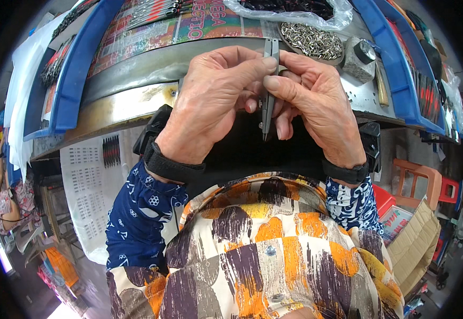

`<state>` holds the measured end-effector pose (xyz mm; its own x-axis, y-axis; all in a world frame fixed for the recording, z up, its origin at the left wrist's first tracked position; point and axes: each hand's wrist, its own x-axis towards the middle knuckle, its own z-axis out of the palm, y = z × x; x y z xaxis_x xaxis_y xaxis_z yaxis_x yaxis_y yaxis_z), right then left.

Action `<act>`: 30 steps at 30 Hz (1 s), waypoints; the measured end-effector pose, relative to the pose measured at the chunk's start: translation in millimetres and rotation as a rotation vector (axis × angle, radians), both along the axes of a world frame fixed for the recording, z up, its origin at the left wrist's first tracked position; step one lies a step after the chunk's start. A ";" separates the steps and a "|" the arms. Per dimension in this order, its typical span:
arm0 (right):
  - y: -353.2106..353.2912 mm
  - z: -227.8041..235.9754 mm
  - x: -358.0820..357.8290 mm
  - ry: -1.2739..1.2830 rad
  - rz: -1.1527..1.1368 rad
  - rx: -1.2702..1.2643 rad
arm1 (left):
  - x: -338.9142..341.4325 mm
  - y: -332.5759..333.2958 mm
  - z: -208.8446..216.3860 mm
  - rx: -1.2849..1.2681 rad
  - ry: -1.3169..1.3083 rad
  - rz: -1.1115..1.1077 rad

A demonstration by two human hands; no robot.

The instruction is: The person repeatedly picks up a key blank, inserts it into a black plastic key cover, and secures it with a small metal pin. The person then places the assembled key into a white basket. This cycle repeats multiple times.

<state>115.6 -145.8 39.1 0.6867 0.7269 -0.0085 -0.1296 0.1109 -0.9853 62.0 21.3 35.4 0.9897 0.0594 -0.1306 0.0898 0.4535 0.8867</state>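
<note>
Close in front of my chest, both hands hold a slim dark grey metal piece upright over the bench's near edge. It has two long narrow legs side by side, with a small bright pin near the lower end; I cannot tell exactly what kind of tool part it is. My left hand pinches its upper part from the left, thumb pressed on the face. From the other side my right hand grips it, thumb and fingers closed around the middle. Some fingertips are hidden behind the piece.
Beyond my right hand sits a round dish of small metal pins, beside a metal block and a wooden handle. Blue bins flank the bench. A clear plastic bag of dark parts lies behind, beside a printed sheet.
</note>
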 end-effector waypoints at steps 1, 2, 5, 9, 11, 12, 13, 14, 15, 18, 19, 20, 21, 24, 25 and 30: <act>-0.1 -0.1 -0.7 0.003 -0.004 0.009 | -0.4 -0.1 -0.1 -0.004 0.008 -0.005; -0.2 -0.3 -1.6 0.003 -0.014 -0.002 | -1.1 0.1 -0.4 -0.004 0.012 -0.008; -1.4 -0.6 -5.4 0.015 -0.035 -0.015 | -3.4 -0.5 -2.6 0.021 0.011 -0.035; -3.0 -0.1 -10.4 0.025 -0.037 -0.013 | -7.6 -3.3 -5.1 0.027 0.015 -0.035; -3.3 0.6 -12.4 0.033 -0.038 -0.012 | -9.2 -3.7 -5.2 0.016 0.018 -0.045; -3.3 1.1 -13.3 0.040 -0.036 -0.015 | -10.2 -3.9 -5.2 -0.001 0.009 -0.050; -3.4 1.7 -14.1 0.060 -0.040 -0.020 | -10.9 -4.3 -5.1 0.005 0.023 -0.049; -3.3 2.2 -14.9 0.051 -0.033 -0.015 | -11.4 -4.7 -5.0 0.001 0.024 -0.048; -3.4 2.6 -15.8 0.054 -0.033 -0.012 | -12.1 -5.1 -5.1 -0.002 0.026 -0.047; -4.2 3.7 -18.1 0.039 -0.043 -0.032 | -13.7 -5.5 -4.6 0.000 0.020 -0.039; -5.0 4.0 -18.8 0.030 -0.049 -0.043 | -14.1 -5.9 -4.3 0.000 0.027 -0.037; -5.9 4.4 -19.5 0.025 -0.048 -0.059 | -14.9 -6.6 -4.1 0.001 0.033 -0.036; -7.5 5.2 -19.6 0.017 -0.047 -0.073 | -15.5 -6.9 -3.3 0.003 0.038 -0.034; -11.0 7.8 -17.2 0.009 -0.090 -0.041 | -21.3 -7.9 2.7 -0.035 0.076 -0.095; -12.2 8.9 -15.9 0.010 -0.114 -0.017 | -24.0 -7.1 5.3 -0.057 0.074 -0.129; -24.1 14.6 -11.6 0.057 -0.075 0.032 | -31.2 -4.4 10.0 -0.102 0.127 -0.328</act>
